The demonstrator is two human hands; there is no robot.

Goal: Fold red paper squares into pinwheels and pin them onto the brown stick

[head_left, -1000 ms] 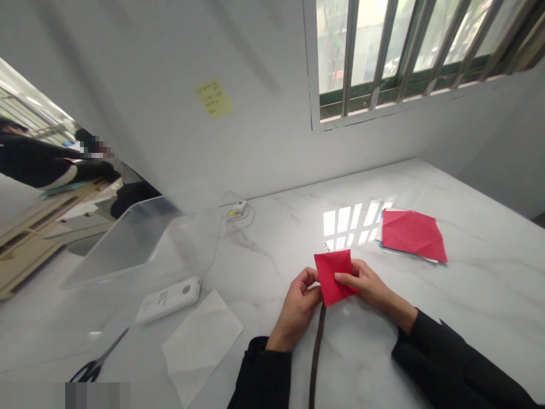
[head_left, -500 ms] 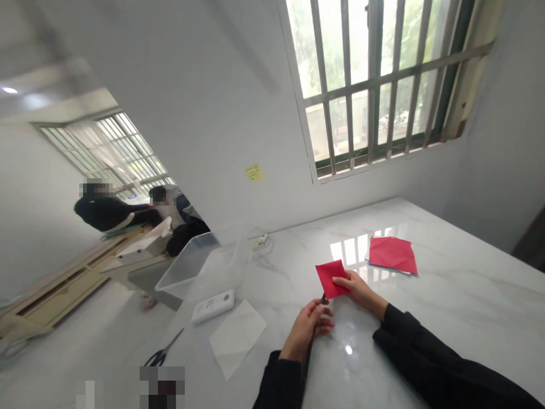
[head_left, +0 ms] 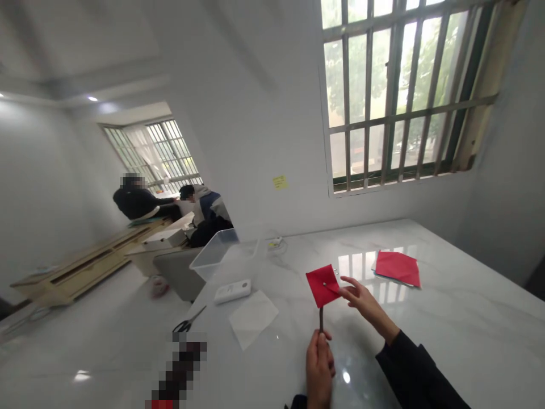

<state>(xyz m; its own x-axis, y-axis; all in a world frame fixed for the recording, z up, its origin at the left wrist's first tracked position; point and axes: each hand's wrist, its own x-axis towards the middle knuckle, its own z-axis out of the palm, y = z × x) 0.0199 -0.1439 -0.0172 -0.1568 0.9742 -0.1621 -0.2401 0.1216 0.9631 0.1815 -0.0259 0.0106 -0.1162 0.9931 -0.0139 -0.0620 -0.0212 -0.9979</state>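
My left hand [head_left: 320, 363] is closed around a thin dark stick [head_left: 321, 320] that stands nearly upright. At the stick's top is a square of red paper [head_left: 319, 292], tilted toward me, with a small shiny spot near its middle. My right hand [head_left: 361, 298] is beside the paper's right corner, fingers apart. Its thumb tip looks close to that edge; I cannot tell whether it touches. How the stick joins the paper is hidden behind the square.
A stack of red sheets [head_left: 398, 268] lies at the right. To the left are a white sheet [head_left: 254, 319], a white device [head_left: 233, 291], scissors [head_left: 187, 322] and a clear plastic bin [head_left: 208, 255]. Two people sit farther back, near another window.
My right hand has let go of the red paper and its fingers have spread. My left hand has moved lower, showing more of the stick under the paper. The view has shifted left.
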